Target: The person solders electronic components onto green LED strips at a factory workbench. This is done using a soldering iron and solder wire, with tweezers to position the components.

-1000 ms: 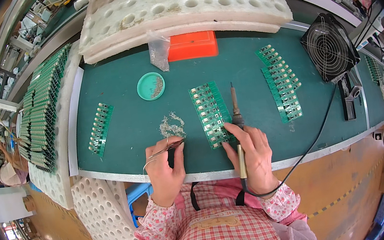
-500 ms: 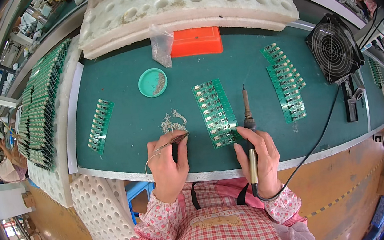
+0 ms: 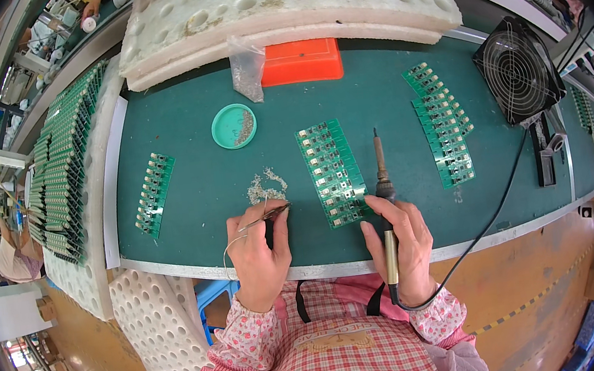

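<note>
My left hand [image 3: 255,252] is closed around a pair of dark tweezers [image 3: 275,213], their tips pointing right just above the table. A thin pale wire [image 3: 226,256] loops out by the same hand. Beyond it lies a loose pile of tiny clear parts [image 3: 266,187]. In my right hand [image 3: 408,246] is a soldering iron [image 3: 384,189], its tip pointing away from me. The index fingertip of that hand touches the lower right corner of a green circuit board panel [image 3: 332,174], which lies flat with rows of small white components. The iron's tip is apart from the panel.
A round turquoise dish [image 3: 217,130] holds small parts. Behind stand a red box [image 3: 301,62], a plastic bag [image 3: 248,74] and white foam blocks [image 3: 278,23]. More panels lie left [image 3: 155,194] and right [image 3: 445,139]. A black fan [image 3: 517,72] stands right; stacked boards [image 3: 68,167] fill the left.
My hands, the tweezers, the iron and the panel hold nearly the same places. The whole view has shifted slightly. At the upper left, another person's hand has come into view.
</note>
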{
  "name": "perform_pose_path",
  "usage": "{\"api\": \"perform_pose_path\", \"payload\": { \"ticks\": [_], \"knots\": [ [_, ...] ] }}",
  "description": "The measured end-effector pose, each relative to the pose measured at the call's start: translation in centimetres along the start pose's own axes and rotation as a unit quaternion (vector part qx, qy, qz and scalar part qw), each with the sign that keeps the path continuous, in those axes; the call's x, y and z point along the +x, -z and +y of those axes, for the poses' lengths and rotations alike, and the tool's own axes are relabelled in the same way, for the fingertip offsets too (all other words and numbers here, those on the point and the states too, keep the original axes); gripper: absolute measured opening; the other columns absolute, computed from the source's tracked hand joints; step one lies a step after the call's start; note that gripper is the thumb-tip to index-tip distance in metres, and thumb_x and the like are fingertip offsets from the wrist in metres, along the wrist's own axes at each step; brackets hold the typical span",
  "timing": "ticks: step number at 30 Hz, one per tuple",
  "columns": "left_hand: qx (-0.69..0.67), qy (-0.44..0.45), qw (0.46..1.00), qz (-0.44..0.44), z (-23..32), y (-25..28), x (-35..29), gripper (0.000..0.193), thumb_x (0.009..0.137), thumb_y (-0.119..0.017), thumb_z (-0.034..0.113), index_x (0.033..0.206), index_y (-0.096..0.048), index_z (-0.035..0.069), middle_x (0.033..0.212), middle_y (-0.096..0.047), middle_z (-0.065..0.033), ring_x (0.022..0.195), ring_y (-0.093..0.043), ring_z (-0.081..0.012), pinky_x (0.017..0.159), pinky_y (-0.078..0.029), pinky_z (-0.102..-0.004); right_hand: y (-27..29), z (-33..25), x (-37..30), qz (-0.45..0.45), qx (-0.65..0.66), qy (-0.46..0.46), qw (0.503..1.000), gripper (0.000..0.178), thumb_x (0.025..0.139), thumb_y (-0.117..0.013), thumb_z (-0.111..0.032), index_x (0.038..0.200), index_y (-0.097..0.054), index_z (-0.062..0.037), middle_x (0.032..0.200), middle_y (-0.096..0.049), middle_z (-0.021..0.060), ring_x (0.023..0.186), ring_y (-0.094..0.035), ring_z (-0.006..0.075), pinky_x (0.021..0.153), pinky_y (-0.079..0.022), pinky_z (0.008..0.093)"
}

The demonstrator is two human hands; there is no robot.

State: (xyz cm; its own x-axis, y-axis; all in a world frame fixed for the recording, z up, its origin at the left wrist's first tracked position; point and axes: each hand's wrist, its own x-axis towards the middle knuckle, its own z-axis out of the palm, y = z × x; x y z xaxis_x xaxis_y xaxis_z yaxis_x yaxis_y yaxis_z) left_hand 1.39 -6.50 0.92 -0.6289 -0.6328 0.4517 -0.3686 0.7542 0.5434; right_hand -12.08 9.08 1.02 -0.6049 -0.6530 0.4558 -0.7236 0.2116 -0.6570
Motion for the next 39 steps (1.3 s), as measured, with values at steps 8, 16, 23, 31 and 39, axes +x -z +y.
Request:
{"api": "perform_pose_path", "payload": {
  "ticks": [8,16,23,31,39],
  "knots": [
    [0.002,-0.015,1.000,0.005,0.1,-0.1,0.1,0.015,0.083,-0.072,-0.003,0.090,-0.061,0.003,0.100,-0.072,-0.0062,0.081,-0.068,-0.0246,0.073,-0.044,-0.0368,-0.1,0.2,0.0,0.011,0.006,0.004,1.000,0.048,0.077,-0.078,0.000,0.122,-0.064,-0.0078,0.089,-0.059,0.0108,0.078,-0.059,0.0271,0.072,-0.049,0.0377],
    [0.009,-0.027,1.000,0.006,0.1,-0.1,0.1,0.016,0.083,-0.072,-0.004,0.091,-0.059,0.003,0.099,-0.073,-0.0070,0.080,-0.069,-0.0249,0.072,-0.044,-0.0363,-0.1,0.2,-0.2,0.021,0.002,0.012,1.000,0.048,0.077,-0.078,-0.001,0.123,-0.064,-0.0079,0.088,-0.058,0.0105,0.077,-0.059,0.0269,0.071,-0.049,0.0376],
    [-0.002,-0.036,0.999,0.010,0.2,-0.1,-0.2,0.011,0.088,-0.068,0.000,0.098,-0.068,0.005,0.094,-0.070,-0.0070,0.076,-0.061,-0.0269,0.071,-0.048,-0.0354,0.0,0.5,-0.5,0.044,0.032,0.014,0.998,0.045,0.077,-0.077,0.001,0.120,-0.064,-0.0058,0.084,-0.060,0.0102,0.074,-0.059,0.0270,0.068,-0.049,0.0367],
    [-0.133,-0.027,0.988,-0.066,2.5,-1.0,-0.6,0.019,0.081,-0.071,-0.005,0.099,-0.067,0.001,0.100,-0.070,-0.0099,0.086,-0.065,-0.0302,0.076,-0.051,-0.0366,1.2,0.5,-1.3,0.088,0.086,0.002,0.992,0.034,0.078,-0.074,0.007,0.110,-0.064,-0.0012,0.081,-0.066,0.0084,0.069,-0.062,0.0240,0.065,-0.051,0.0330],
    [-0.120,-0.034,0.989,-0.079,2.5,-1.5,-0.7,0.016,0.083,-0.067,-0.008,0.097,-0.066,-0.001,0.098,-0.070,-0.0117,0.086,-0.067,-0.0281,0.075,-0.053,-0.0343,1.1,0.6,-1.3,0.086,0.100,0.006,0.991,0.032,0.079,-0.074,0.007,0.108,-0.065,-0.0014,0.079,-0.065,0.0076,0.066,-0.060,0.0231,0.062,-0.050,0.0322]
  ]
}}
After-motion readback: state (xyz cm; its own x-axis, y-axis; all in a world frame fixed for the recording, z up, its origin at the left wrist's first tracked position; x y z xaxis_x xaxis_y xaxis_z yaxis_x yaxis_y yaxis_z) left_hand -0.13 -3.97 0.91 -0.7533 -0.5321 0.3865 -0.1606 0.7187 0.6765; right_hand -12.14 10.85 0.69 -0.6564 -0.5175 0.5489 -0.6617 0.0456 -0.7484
